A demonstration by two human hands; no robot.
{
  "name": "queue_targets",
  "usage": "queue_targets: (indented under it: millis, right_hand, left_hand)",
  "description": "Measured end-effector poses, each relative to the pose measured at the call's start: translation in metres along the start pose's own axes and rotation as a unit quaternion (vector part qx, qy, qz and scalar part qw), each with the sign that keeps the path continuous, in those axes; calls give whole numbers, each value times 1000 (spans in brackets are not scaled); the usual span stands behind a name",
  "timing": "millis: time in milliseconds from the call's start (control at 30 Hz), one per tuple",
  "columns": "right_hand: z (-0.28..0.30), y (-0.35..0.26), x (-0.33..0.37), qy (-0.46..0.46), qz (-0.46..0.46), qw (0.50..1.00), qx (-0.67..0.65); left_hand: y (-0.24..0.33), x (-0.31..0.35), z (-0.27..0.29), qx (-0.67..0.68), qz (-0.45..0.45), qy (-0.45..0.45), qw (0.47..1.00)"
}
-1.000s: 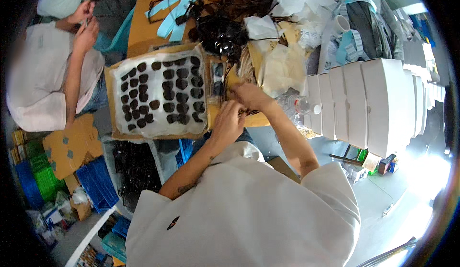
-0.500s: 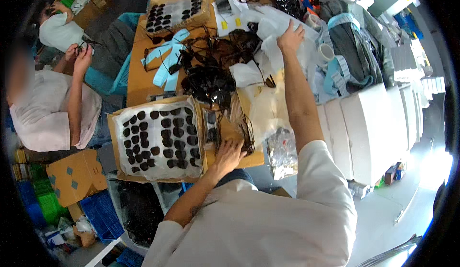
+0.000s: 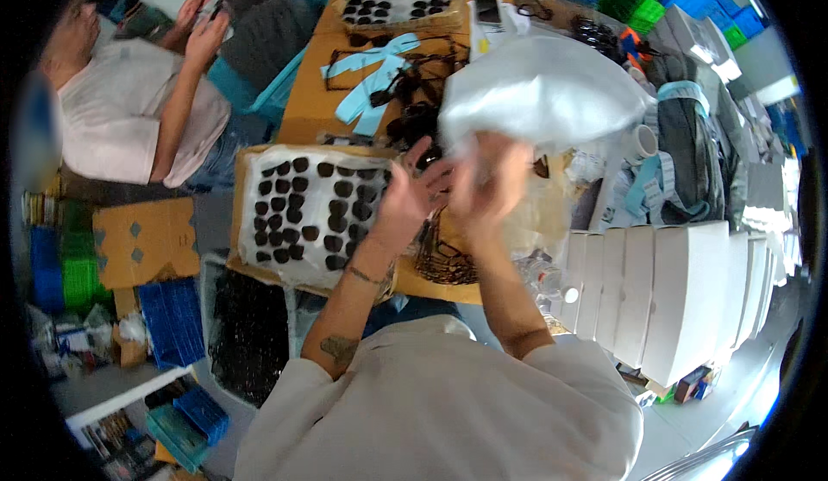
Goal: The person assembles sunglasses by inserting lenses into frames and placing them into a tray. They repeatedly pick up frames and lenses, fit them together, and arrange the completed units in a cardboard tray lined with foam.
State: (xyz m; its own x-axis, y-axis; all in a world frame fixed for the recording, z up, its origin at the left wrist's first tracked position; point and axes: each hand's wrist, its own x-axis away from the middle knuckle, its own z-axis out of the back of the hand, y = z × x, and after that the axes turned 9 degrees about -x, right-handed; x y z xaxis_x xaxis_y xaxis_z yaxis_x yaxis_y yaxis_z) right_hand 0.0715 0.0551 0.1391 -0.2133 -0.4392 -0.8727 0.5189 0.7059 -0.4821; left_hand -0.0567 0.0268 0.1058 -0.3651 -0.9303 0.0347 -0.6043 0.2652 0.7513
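Note:
My right hand (image 3: 492, 183), smeared by motion, is closed at the lower edge of a thin white sheet (image 3: 543, 88) that billows out over the table; its material is not certain. My left hand (image 3: 410, 192) is open, fingers spread, just left of the right one and holding nothing. Beside it lies a shallow box of dark sunglass lenses (image 3: 297, 209) set in rows on white lining. Below my hands, a bunch of thin-framed glasses (image 3: 444, 257) rests on the cardboard table top. Dark sunglasses (image 3: 412, 125) are heaped partly behind the hands and sheet.
Another lens box (image 3: 401, 2) stands at the far side, with light blue strips (image 3: 375, 80) in front of it. White boxes (image 3: 681, 291) are lined up at right, near a tape roll (image 3: 642, 142) and a grey bag (image 3: 690, 153). A co-worker (image 3: 129, 101) sits at left holding glasses.
My right hand has come back toward me from the far right, pulling the white sheet up off the table. My left hand has risen from the glasses. The view has shifted left.

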Motion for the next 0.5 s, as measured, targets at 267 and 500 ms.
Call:
queue_targets:
  millis: [267,500]
  right_hand:
    - [-3,-92,145,-490,-219,800,-267]
    - [-57,-63,98,-342,-214,910,-93]
  left_hand:
    - [44,82,85,-201,-56,276,938]
    - [105,154,205,-741,32,296,602]
